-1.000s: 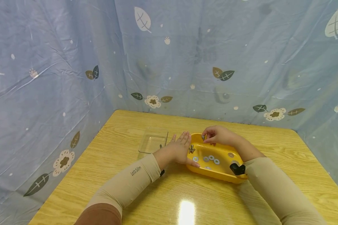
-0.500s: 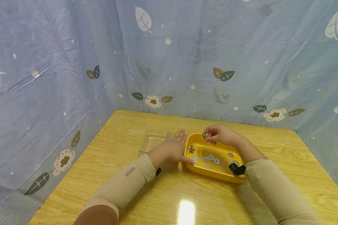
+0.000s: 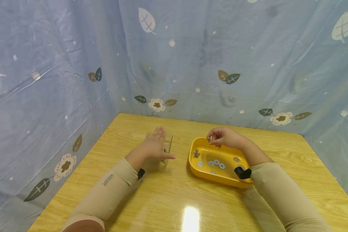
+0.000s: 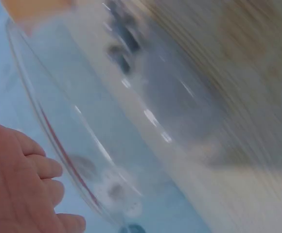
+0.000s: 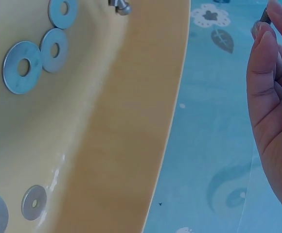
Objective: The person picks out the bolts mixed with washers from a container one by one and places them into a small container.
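Note:
My right hand (image 3: 224,138) pinches a small metal bolt (image 3: 208,139) between thumb and fingertips, above the far rim of a yellow tray (image 3: 217,181). The bolt's dark threaded end (image 5: 266,16) shows in the right wrist view. In the tray lie several flat washers (image 3: 216,162) and a small cluster of bolts (image 3: 196,154) at its left end. My left hand (image 3: 150,146) hovers with straight fingers over a clear plastic box (image 3: 169,141), covering much of it. Blurred bolts (image 4: 124,36) show inside the box in the left wrist view; whether the hand touches it I cannot tell.
The clear box and the tray stand apart on a wood-grain table (image 3: 162,199). A blue patterned curtain (image 3: 191,64) hangs behind and at both sides. Light glares off the table's front part.
My left hand has moved left, away from the tray's left end to over the clear box. The right hand stays near the far rim, pinching the bolt.

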A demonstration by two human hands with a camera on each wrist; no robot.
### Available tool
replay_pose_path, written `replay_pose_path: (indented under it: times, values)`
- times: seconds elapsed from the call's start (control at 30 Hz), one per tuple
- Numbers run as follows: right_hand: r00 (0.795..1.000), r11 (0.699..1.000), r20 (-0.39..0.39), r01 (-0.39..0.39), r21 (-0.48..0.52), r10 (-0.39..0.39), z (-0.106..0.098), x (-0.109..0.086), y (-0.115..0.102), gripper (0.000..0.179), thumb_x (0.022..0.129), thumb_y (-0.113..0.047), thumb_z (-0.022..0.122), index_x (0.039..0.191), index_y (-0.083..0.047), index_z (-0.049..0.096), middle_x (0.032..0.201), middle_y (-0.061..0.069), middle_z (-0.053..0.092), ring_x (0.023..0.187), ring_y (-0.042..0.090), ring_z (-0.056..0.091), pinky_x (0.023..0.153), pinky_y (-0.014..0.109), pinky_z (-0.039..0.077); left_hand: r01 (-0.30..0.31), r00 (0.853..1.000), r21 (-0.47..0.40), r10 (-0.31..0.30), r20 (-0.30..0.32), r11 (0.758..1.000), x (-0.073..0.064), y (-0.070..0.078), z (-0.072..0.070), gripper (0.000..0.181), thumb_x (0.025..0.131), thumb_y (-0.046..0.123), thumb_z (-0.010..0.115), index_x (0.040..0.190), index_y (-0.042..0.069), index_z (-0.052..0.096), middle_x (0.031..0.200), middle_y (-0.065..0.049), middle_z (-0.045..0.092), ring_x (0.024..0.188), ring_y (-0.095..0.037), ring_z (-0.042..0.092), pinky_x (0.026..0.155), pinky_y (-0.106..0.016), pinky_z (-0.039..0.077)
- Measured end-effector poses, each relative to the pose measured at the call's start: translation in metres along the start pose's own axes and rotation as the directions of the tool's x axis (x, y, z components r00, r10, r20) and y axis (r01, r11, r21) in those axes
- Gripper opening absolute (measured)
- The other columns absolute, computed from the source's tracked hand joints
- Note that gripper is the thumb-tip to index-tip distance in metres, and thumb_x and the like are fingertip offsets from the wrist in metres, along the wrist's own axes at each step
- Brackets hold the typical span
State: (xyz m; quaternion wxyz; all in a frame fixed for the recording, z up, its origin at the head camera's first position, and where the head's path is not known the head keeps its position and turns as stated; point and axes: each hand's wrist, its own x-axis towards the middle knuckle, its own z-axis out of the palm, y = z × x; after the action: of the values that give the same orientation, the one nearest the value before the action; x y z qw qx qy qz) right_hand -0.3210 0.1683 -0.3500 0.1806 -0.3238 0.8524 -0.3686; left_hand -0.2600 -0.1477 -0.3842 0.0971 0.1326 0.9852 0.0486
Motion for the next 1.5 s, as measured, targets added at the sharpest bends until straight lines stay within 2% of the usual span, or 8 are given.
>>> replay_pose_path:
  times: [0.17,0.27,0.47,0.63,0.87,1.13,1.37,1.5]
  values:
    - [1.0,1.0,0.0,-0.002,0.007,0.002,0.001,0.002,-0.001,0.032,0.086,-0.015,0.064,0.11,0.004,0.057,0.071,0.008,0.06,0.065,0.025,0.057,0.065,0.043,0.051,0.017,1.0,-0.065,-0.018,-0.018,0.998,-0.01,-0.033,0.002,0.123,0.069,0.078,0.05,0.143,0.002,-0.012,0.149,-0.013,-0.02,0.136,-0.026,-0.019,0.107,-0.055,-0.004]
    - [1.0,1.0,-0.004,-0.005,0.007,0.005,0.002,0.002,-0.002,0.032,0.085,-0.015,0.064,0.111,0.004,0.057,0.072,0.007,0.06,0.066,0.027,0.057,0.064,0.04,0.052,0.03,0.999,-0.078,-0.032,-0.022,0.997,-0.014,-0.049,0.005,0.124,0.069,0.077,0.051,0.143,-0.001,-0.011,0.149,-0.016,-0.019,0.137,-0.029,-0.017,0.106,-0.056,-0.005]
    - [1.0,1.0,-0.002,-0.007,0.006,0.007,0.001,0.003,-0.004,0.033,0.086,-0.016,0.064,0.111,0.004,0.057,0.073,0.007,0.06,0.066,0.024,0.057,0.061,0.034,0.051,0.054,0.999,-0.109,-0.054,0.004,0.993,-0.02,-0.067,0.012,0.124,0.069,0.076,0.052,0.143,-0.004,-0.008,0.149,-0.02,-0.016,0.137,-0.033,-0.014,0.105,-0.057,-0.006]
    - [1.0,1.0,0.007,-0.003,-0.009,0.003,0.002,0.006,-0.005,0.032,0.086,-0.017,0.064,0.111,0.003,0.057,0.076,0.013,0.06,0.065,0.023,0.057,0.067,0.043,0.051,0.052,0.999,-0.118,-0.051,0.012,0.992,-0.02,-0.068,0.015,0.12,0.073,0.073,0.052,0.143,-0.004,-0.007,0.149,-0.019,-0.016,0.137,-0.033,-0.014,0.106,-0.056,-0.006]
    - [1.0,1.0,0.006,-0.003,0.01,0.003,0.003,0.008,-0.008,0.032,0.087,-0.015,0.063,0.111,0.004,0.057,0.079,0.02,0.06,0.068,0.028,0.058,0.067,0.042,0.051,0.048,0.999,-0.108,-0.047,0.016,0.993,-0.018,-0.062,0.015,0.125,0.067,0.08,0.048,0.144,-0.004,-0.005,0.149,-0.019,-0.014,0.137,-0.034,-0.012,0.106,-0.058,-0.003]
    - [1.0,1.0,0.009,0.001,0.015,-0.002,0.005,0.013,-0.014,0.029,0.087,-0.017,0.063,0.111,-0.001,0.058,0.077,0.017,0.06,0.067,0.025,0.058,0.068,0.044,0.051,0.064,0.998,-0.075,-0.063,0.024,0.995,-0.015,-0.06,0.017,0.128,0.063,0.085,0.042,0.145,-0.002,-0.003,0.15,-0.018,-0.012,0.138,-0.031,-0.011,0.107,-0.057,0.001]
    - [1.0,1.0,0.018,0.003,0.028,-0.004,0.015,0.031,-0.026,0.025,0.087,-0.021,0.063,0.109,-0.009,0.059,0.082,0.02,0.06,0.072,0.028,0.058,0.065,0.035,0.052,0.071,0.997,-0.088,-0.069,0.033,0.994,-0.016,-0.059,0.017,0.128,0.062,0.085,0.043,0.145,-0.001,-0.003,0.15,-0.018,-0.012,0.138,-0.031,-0.013,0.107,-0.057,0.0]
    - [0.999,0.999,0.029,0.025,0.044,-0.026,0.025,0.046,-0.037,0.025,0.087,-0.019,0.064,0.108,-0.008,0.06,0.082,0.021,0.061,0.072,0.032,0.059,0.067,0.037,0.052,0.074,0.997,-0.085,-0.071,0.035,0.994,-0.015,-0.059,0.018,0.126,0.064,0.084,0.044,0.145,-0.001,-0.003,0.15,-0.018,-0.012,0.138,-0.031,-0.013,0.106,-0.058,-0.001]
